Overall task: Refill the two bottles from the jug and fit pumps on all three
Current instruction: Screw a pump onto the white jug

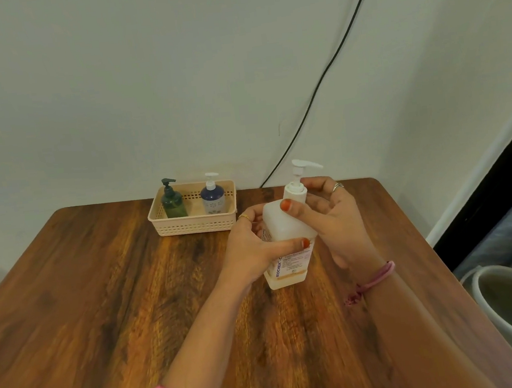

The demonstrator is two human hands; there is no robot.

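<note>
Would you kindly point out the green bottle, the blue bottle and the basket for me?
green bottle [174, 205], head view, on its dark body.
blue bottle [213, 200], head view, on its body below the white pump.
basket [193, 224], head view, on its front wall.

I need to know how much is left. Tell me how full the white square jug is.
Nearly empty: the white square jug, gripped by the left hand, shows only a thin orange band at its base.
</note>
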